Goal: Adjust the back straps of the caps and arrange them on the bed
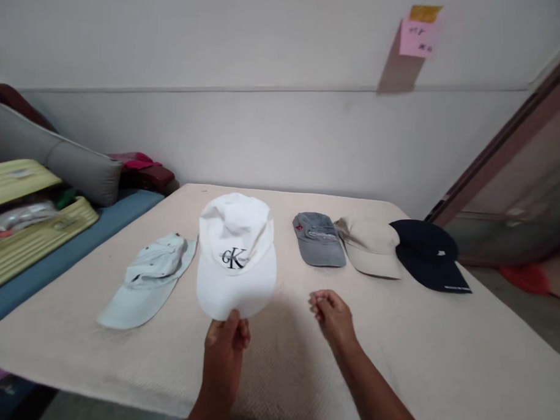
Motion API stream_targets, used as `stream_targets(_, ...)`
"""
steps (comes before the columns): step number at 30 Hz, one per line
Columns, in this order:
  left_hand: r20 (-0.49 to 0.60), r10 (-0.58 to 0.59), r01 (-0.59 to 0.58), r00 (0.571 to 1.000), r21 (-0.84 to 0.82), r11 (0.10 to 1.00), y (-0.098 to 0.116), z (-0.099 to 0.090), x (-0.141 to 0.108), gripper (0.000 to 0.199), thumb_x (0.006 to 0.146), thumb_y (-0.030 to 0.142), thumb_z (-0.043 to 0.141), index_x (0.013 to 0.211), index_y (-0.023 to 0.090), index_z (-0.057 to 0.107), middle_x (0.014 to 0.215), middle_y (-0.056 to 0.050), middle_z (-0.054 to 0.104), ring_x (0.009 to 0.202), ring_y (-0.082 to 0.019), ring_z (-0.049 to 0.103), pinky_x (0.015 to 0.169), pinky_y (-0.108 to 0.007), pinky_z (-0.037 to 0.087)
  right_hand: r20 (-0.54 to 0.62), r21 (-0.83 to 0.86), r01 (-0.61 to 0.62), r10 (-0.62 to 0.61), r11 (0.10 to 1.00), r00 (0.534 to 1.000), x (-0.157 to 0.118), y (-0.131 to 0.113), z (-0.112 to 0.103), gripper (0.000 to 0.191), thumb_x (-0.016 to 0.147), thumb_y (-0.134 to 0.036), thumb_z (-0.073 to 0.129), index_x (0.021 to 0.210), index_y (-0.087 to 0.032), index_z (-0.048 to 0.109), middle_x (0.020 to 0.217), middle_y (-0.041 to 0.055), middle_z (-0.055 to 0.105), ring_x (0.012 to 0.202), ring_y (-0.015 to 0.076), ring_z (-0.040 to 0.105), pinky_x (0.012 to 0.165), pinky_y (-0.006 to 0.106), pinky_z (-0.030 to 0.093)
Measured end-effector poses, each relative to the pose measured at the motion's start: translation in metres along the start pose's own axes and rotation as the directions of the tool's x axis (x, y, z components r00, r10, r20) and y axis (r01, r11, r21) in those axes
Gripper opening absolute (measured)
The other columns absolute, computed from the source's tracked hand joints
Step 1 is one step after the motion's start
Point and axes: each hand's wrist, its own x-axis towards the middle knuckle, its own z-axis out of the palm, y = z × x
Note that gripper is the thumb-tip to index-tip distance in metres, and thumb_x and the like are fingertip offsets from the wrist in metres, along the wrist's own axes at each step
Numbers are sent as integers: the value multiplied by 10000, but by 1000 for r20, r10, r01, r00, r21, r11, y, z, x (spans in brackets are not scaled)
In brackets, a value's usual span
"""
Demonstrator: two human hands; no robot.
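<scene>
My left hand (229, 337) pinches the edge of the brim of a white baseball cap (236, 233) and holds it up over the table, its black "CK" letters facing me. To the right, my right hand (334, 313) hovers above the cloth with its fingers curled together and nothing visible in them. A pale mint cap (153, 273) lies left of the white one. Beyond my right hand a grey cap (319, 239), a beige cap (370, 244) and a black cap (430, 252) form a row on the table.
All the caps are over a table with a cream cover (132, 364). A pale wall (273, 142) rises behind it, with a pink note (417, 38) taped up. At left are a yellow-green case (45, 226) and a grey cushion (75, 160) on a blue surface.
</scene>
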Motion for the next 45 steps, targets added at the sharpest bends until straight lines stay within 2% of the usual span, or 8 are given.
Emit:
stream_targets(4, 46, -117, 111, 992, 112, 987, -31, 11, -17, 233, 713, 328, 726, 632, 169, 576, 519, 38, 510, 488, -83, 430, 461, -213, 352, 135, 341, -257, 224, 904, 965, -29, -23, 2, 309, 722, -447, 662, 788, -151, 603, 713, 51, 647, 611, 139, 588, 570, 251, 418)
stream_targets(9, 97, -197, 149, 976, 366, 918, -61, 14, -33, 332, 671, 428, 735, 550, 165, 573, 468, 29, 493, 467, -88, 408, 457, -222, 330, 309, 576, -298, 135, 761, 942, -31, -73, -28, 477, 836, -581, 480, 909, -139, 645, 852, 104, 705, 790, 195, 646, 736, 309, 468)
stream_targets(15, 272, -428, 222, 862, 557, 800, -86, 24, -57, 311, 558, 435, 803, 559, 165, 648, 479, 1, 553, 489, -114, 464, 491, -238, 387, 328, 676, -324, 124, 661, 937, -38, -96, -73, 295, 836, -324, 569, 1090, -183, 617, 1021, 66, 710, 958, 225, 647, 887, 382, 462)
stream_targets(20, 276, -586, 470, 762, 386, 794, -63, 31, -54, 462, 437, 393, 860, 832, 189, 736, 817, -112, 728, 768, -278, 645, 670, -368, 521, 348, 622, -281, 64, 730, 935, -64, -97, -94, 321, 726, -213, 687, 1041, -173, 640, 908, 59, 725, 755, 184, 675, 739, 305, 512)
stream_targets(29, -13, -556, 552, 831, 144, 822, -4, 21, -21, 297, 388, 339, 852, 602, 243, 671, 523, -32, 667, 448, -223, 624, 447, -334, 509, 522, 332, -489, 275, 806, 807, -122, -52, -81, 357, 555, -191, 794, 891, -115, 699, 727, 42, 688, 627, 132, 611, 611, 230, 449)
stream_targets(34, 119, -572, 560, 812, 121, 820, 0, 28, -33, 211, 527, 303, 811, 663, 246, 660, 507, 8, 599, 419, -161, 571, 431, -283, 472, 676, 306, -506, 190, 807, 712, -112, -55, -84, 312, 516, -190, 778, 811, -112, 714, 712, 32, 676, 633, 133, 597, 657, 245, 433)
stream_targets(42, 337, -727, 574, 598, 452, 682, 0, 21, -51, 196, 637, 181, 770, 819, 160, 701, 701, -90, 686, 627, -236, 659, 593, -327, 503, 780, 207, -467, 143, 860, 609, -112, -70, -84, 297, 694, -339, 679, 863, -94, 673, 665, 42, 630, 580, 117, 543, 576, 230, 378)
stream_targets(45, 348, -743, 540, 572, 522, 660, -4, 25, -55, 235, 719, 196, 718, 950, 160, 703, 782, -104, 706, 652, -213, 665, 623, -306, 499, 736, 161, -448, 195, 880, 648, -114, -64, -80, 191, 740, -281, 633, 835, -116, 655, 619, 13, 599, 524, 91, 494, 542, 220, 350)
